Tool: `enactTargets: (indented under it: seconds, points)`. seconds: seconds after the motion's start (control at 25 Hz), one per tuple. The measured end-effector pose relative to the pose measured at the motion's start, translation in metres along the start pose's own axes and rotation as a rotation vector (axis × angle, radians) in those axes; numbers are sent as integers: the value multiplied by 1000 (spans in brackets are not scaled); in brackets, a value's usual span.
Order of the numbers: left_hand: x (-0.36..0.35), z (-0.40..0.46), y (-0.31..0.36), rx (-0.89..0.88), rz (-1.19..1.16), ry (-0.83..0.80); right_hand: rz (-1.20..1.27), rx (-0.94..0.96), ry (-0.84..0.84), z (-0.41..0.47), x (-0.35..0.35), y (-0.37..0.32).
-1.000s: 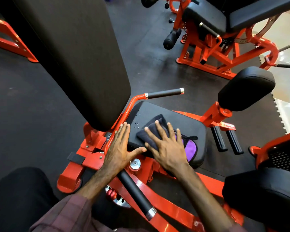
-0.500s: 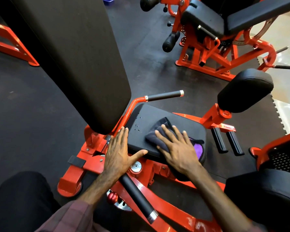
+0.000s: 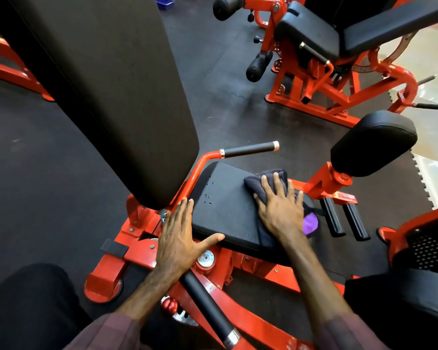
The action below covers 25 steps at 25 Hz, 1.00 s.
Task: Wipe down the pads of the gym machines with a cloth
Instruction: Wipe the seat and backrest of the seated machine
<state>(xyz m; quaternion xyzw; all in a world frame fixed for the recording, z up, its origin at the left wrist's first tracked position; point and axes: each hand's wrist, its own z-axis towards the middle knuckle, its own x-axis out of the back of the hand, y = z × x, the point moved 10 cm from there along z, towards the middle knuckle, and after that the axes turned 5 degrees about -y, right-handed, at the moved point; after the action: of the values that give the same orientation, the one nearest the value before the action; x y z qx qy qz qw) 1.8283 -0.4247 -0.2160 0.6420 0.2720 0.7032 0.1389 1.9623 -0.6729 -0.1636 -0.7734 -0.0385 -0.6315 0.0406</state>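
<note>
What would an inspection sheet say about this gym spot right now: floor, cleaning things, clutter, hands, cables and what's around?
Surface: dark rubber floor, with interlocking mat edges at right.
Job's things: dark cloth with a purple patch lies on the far right part of the black seat pad; a tall back pad rises at left.
Clutter: a blue tray on the floor at the top edge.
Hands: left hand rests flat on the seat pad's near left edge; right hand presses the cloth with spread fingers.
Cables: nothing seen.
Surroundings: red frames, a second machine behind, a round pad at right, black-grip handles.
</note>
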Motion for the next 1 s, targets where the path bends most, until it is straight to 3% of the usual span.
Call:
enactTargets:
  seconds: [0.08,0.2,0.32,0.44,0.6,0.72,0.84,1.0]
  points:
    - [0,0,0,-12,-4,10,11,4,2,14,-1,-29]
    - [0,0,-1,-18,-13,22,-69,253,31,2,-4,-42]
    - [1,0,-2,-17,-10,43,-45,117,20,13,1,-16]
    - [1,0,-1,-21,3,36,3,10,-9,39,1,-48]
    - [3,0,-1,-17,-2,40,-97,345,-13,20,-2,-64]
    - [4,-1,-1,-5,-11,37,-72,213,-31,37,1,-43]
    - [4,0,0,-4,11,27,-30,83,-44,67,4,-71]
    - [4,0,1,-6,27,17,-102,369,-48,36,-7,-91]
